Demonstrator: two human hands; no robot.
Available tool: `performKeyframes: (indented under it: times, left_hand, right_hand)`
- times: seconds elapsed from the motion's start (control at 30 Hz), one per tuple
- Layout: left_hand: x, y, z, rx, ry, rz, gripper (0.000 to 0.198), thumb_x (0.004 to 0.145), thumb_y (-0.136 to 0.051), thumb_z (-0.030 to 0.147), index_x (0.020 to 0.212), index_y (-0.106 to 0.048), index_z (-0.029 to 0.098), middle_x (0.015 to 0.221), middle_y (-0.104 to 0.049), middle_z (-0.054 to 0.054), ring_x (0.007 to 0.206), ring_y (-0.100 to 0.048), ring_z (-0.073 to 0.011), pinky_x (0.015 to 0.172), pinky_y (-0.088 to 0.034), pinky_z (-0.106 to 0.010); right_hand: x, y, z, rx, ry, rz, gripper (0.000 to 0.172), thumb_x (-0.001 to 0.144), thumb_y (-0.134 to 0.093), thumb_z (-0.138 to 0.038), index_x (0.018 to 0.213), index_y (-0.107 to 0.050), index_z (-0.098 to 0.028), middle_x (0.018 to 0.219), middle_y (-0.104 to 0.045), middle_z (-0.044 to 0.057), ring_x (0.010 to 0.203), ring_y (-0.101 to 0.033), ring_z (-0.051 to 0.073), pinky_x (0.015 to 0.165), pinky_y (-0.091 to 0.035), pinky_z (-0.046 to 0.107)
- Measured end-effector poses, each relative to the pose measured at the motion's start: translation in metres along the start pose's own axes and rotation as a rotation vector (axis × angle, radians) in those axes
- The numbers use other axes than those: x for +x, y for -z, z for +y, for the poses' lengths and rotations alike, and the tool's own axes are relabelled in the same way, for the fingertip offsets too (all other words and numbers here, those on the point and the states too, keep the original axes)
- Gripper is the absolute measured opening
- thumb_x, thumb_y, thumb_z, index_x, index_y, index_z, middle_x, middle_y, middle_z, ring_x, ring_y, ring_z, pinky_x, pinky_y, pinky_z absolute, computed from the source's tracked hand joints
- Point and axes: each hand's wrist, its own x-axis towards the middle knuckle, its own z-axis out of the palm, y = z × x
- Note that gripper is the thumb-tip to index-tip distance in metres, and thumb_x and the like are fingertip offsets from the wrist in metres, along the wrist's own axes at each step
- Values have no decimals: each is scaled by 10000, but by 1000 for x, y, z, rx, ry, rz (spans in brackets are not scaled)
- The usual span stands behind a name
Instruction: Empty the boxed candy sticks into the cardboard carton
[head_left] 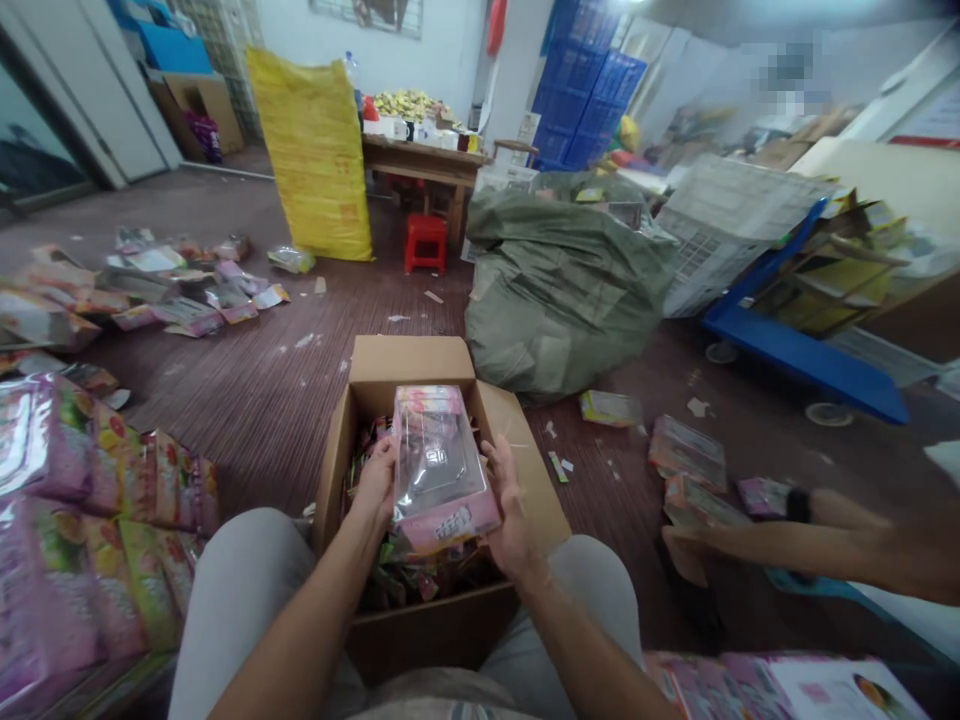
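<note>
A pink packaging box with a clear plastic window [439, 465] is held tilted over an open cardboard carton [416, 358]. My left hand [379, 478] is closed on the box's left edge. Along the right edge is my right hand [511, 510], its fingers stretched out and its palm towards the box; whether it bears any weight is unclear. Through the window the box looks mostly hollow. Below it, many small colourful packets [420, 580] fill the carton, which stands between my knees.
Stacked pink fruit-print packages [97, 540] rise at left. Flattened packaging [187, 290] litters the floor beyond. Ahead stand a yellow sack [311, 160], a red stool [426, 243] and a big green bag [562, 290]. At right are a blue trolley [810, 360] and another person's legs [825, 545].
</note>
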Motion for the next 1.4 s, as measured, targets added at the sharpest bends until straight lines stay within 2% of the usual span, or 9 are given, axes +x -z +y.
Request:
performKeyframes:
  times: [0.07,0.27,0.33,0.53,0.67,0.93,1.1,1.27,1.4]
  left_hand:
    - [-2,-4,2,76,-13,-8,358,513,-854,196,635,-517,192,537,-588,76,455,-535,-95,490,-461,-203]
    - [-12,-13,4,98,-41,-50,412,531,-901,279,743,-558,194,633,-632,60,533,-565,-98,538,-456,-197]
    - [-15,-13,8,112,-27,-86,418,528,-915,273,741,-568,181,656,-639,50,537,-558,-89,540,-446,-193]
    - [-21,-8,18,211,92,-23,360,713,-826,423,841,-602,172,639,-623,20,534,-562,-109,531,-435,-214]
    - [-29,-13,7,274,81,29,508,712,-795,603,936,-552,217,635,-626,33,507,-540,-108,500,-388,-202]
    - [-40,-31,-12,251,-10,29,779,466,-869,729,916,-443,256,600,-616,66,490,-517,-111,490,-394,-208]
    - [-40,-40,-9,216,30,-23,543,647,-861,582,905,-548,222,636,-624,44,558,-571,-112,533,-441,-201]
    - [-45,-53,-11,298,175,20,349,900,-648,542,888,-595,197,632,-634,2,519,-571,-124,523,-460,-216]
    - [-59,-43,-21,465,306,107,271,1012,-487,413,937,-610,183,629,-662,-21,507,-594,-132,528,-472,-209]
  right_hand:
    - [-17,-6,2,-118,29,54,1015,647,-828,-687,1496,-430,-298,1538,-478,99,1364,-517,297,1106,-470,433]
    - [-22,-9,14,-100,-381,30,904,632,-880,-445,1419,-502,-215,1223,-709,93,1096,-691,298,1001,-540,471]
    - [-15,-3,12,-182,-281,34,900,660,-862,-439,1446,-483,-218,1228,-706,95,1078,-691,289,987,-548,472]
    - [8,29,2,-897,478,-49,705,754,-820,-423,1395,-596,-230,1388,-556,142,1309,-528,315,1146,-426,517]
    - [8,39,5,-1055,662,-5,603,856,-750,-432,1404,-594,-233,1367,-487,161,1229,-562,298,1066,-501,500]
    - [4,47,-13,-1108,766,111,597,903,-703,-462,1423,-554,-212,1275,-511,167,1252,-507,322,1032,-512,542]
    - [-3,50,-29,-1095,872,53,570,907,-708,-421,1427,-555,-245,1338,-430,163,1249,-511,313,1026,-521,523]
    - [-7,63,-35,-1062,857,-25,475,882,-741,-373,1331,-648,-247,1283,-512,139,1223,-542,295,1052,-503,495]
    - [21,100,-72,-963,605,226,468,892,-707,-428,1321,-655,-250,1250,-582,119,1196,-570,265,1067,-486,460]
